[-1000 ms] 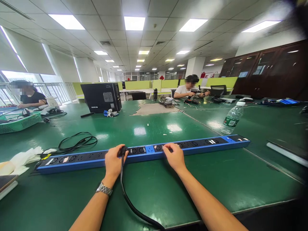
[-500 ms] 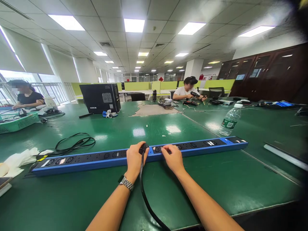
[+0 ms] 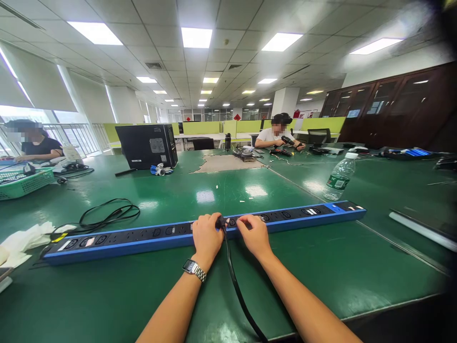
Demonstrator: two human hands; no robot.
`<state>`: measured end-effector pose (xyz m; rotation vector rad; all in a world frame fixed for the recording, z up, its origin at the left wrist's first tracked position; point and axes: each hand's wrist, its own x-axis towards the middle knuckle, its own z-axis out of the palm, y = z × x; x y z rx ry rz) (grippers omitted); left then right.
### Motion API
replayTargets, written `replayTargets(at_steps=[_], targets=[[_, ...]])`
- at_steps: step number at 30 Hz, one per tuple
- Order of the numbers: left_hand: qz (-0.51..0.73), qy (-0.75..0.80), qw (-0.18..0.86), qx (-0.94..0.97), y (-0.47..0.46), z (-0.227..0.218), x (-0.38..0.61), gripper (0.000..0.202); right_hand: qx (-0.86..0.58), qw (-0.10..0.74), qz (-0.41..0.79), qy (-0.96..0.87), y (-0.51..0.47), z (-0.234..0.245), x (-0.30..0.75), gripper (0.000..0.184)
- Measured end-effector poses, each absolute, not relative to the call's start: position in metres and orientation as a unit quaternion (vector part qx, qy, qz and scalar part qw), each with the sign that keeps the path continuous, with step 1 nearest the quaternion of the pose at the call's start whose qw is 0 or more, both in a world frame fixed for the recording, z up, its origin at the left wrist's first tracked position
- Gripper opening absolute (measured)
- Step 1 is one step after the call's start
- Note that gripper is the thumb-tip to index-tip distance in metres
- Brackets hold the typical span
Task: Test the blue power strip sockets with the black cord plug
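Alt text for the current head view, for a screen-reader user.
Left hand holding a black plug over a long blue power strip, its right hand neighbour close by, on a green table. Beyond are a black computer case, a clear bottle and two seated people.

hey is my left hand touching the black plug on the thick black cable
Touching. The head view shows the left hand gripping the black plug with no visible gap, the thick black cable trailing from it.
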<state>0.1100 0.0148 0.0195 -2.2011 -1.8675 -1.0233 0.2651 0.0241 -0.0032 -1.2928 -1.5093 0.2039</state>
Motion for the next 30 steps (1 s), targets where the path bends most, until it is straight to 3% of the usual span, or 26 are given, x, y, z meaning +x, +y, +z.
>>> replayTargets(at_steps=[9, 13, 18, 26, 30], targets=[[-0.364, -0.595, 0.041, -0.716, 0.011, 0.007, 0.104, 0.042, -0.512, 0.504, 0.064, -0.693, 0.012, 0.000, 0.245, 0.041], [-0.363, -0.592, 0.041, -0.719, 0.010, 0.004, 0.103, 0.043, -0.469, 0.493, 0.094, -0.727, 0.011, 0.003, 0.235, 0.047], [-0.365, -0.604, 0.028, -0.708, 0.011, 0.003, 0.104, 0.041, -0.513, 0.488, 0.139, -0.692, 0.018, 0.011, 0.226, 0.052], [-0.351, -0.592, 0.034, -0.725, 0.011, 0.001, 0.103, 0.050, -0.492, 0.504, 0.266, -0.658, 0.021, 0.018, 0.227, 0.044], [-0.348, -0.595, 0.031, -0.724, 0.011, 0.002, 0.104, 0.059, -0.442, 0.561, 0.377, -0.589, 0.020, 0.029, 0.232, 0.035]])
